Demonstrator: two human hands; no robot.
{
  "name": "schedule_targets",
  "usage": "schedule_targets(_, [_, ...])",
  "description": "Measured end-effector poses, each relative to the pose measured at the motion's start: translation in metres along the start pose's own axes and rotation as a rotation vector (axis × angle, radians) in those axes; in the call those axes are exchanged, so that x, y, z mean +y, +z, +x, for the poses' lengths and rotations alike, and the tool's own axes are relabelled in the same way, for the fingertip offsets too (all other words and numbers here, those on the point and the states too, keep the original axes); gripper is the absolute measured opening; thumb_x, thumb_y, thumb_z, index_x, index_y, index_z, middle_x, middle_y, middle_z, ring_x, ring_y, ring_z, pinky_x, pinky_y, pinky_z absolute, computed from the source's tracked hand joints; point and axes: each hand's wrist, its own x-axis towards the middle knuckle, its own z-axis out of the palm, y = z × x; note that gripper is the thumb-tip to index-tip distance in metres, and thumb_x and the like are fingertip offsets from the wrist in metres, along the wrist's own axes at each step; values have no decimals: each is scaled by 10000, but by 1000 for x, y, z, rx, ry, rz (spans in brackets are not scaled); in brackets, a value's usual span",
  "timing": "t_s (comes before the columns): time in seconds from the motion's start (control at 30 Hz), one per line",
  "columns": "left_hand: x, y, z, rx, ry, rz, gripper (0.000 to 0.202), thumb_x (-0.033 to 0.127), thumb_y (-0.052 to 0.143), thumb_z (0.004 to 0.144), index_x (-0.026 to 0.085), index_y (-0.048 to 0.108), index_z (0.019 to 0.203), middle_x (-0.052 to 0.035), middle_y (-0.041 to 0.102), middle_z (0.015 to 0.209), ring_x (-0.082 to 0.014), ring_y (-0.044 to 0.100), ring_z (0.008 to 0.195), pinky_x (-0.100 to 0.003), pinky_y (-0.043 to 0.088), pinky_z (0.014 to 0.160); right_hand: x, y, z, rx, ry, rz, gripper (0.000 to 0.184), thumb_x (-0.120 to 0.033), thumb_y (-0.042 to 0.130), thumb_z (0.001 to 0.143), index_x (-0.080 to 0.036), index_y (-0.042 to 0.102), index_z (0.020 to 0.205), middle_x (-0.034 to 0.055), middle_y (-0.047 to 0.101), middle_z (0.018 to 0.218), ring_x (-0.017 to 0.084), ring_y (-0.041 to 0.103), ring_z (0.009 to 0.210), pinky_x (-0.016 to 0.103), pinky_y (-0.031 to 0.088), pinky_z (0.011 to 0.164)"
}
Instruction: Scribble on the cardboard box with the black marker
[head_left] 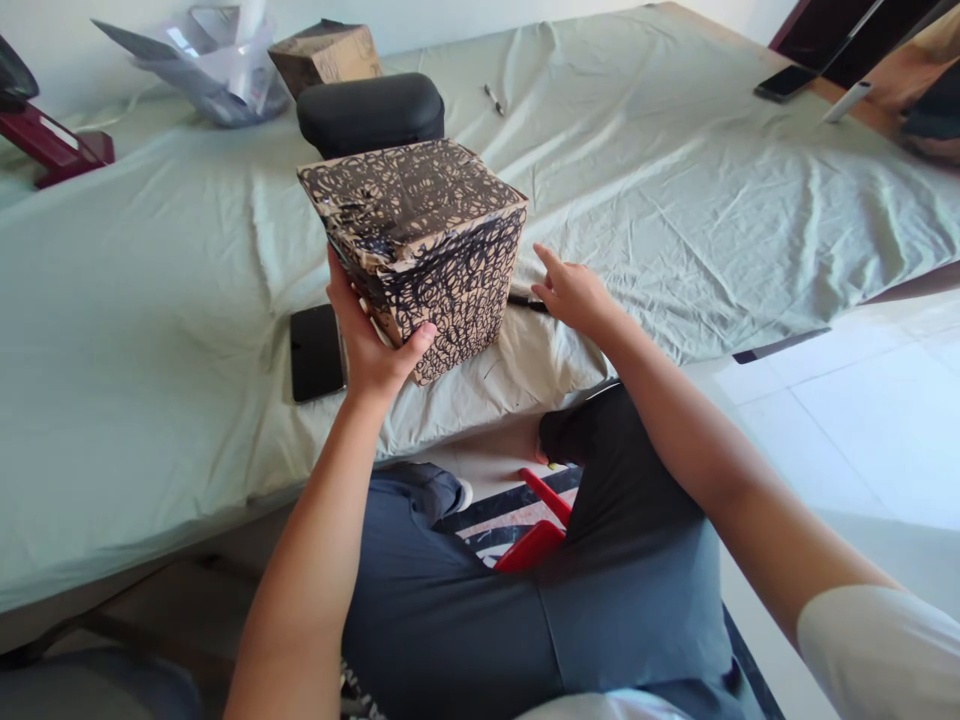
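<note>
A cardboard box (457,280) covered in black looping scribbles stands on the cloth-covered table, its top edge torn and dented at the near left corner. My left hand (375,345) grips its left side, the thumb on the front face and the other fingers partly hidden behind the corner. To the right of the box, my right hand (574,290) is low over the cloth with the index finger stretched out and apart from the finger below it. A dark, slim pen-like object (527,302) lies beside that hand; whether they touch, I cannot make out.
A black phone (317,353) lies left of the box. Behind it are a black hard case (371,113), another cardboard box (326,55) and a clear plastic container (225,75). A pen (493,100) lies farther back; another phone (785,83) and a white marker (847,102) are far right.
</note>
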Motion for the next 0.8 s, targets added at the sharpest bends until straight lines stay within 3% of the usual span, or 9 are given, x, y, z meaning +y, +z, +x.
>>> schedule_targets(0.1, [0,-1,0,-10,21,-38,1505,1010,815,657,295,205,1831,-209,362,1822,-449,334,1762,-583,304,1472,1,-1,-2,-3,-23,3,706,-379,640,1050,-94,539,1688,224,831,1252,401,741,1149,513,564,1013])
schedule_targets(0.2, [1,-1,-1,-2,48,-60,1471,986,822,680,271,224,1818,-222,364,1819,-451,328,1762,-587,297,1471,4,-4,-7,-49,-113,30,525,-528,779,970,-146,736,1328,194,786,1208,366,706,1086,460,532,955])
schedule_targets(0.3, [2,-2,-1,-5,56,-20,1478,1021,770,686,254,202,1815,-228,353,1830,-441,298,1778,-584,260,1479,5,-6,-11,-166,-180,54,428,-577,838,914,-188,714,1043,153,727,1130,313,661,999,417,482,902])
schedule_targets(0.47, [3,-2,0,-15,50,-3,1487,1023,771,679,273,191,1824,-218,359,1831,-431,334,1766,-559,272,1475,15,-9,-18,-229,-241,127,436,-561,901,838,-216,667,966,117,670,1069,318,632,1030,419,466,931])
schedule_targets(0.6, [0,-2,0,-7,63,-18,1466,984,806,688,277,211,1826,-214,367,1825,-429,339,1765,-554,272,1475,27,-14,-23,-258,-320,181,226,-429,793,896,-221,709,925,121,670,1034,340,628,1087,449,472,978])
schedule_targets(0.8, [3,-3,-1,-14,-12,-37,1495,886,914,626,298,224,1815,-188,315,1851,-446,265,1782,-569,249,1472,31,-20,-22,-243,-341,277,183,-398,719,891,-217,692,901,84,691,937,261,641,918,418,486,904])
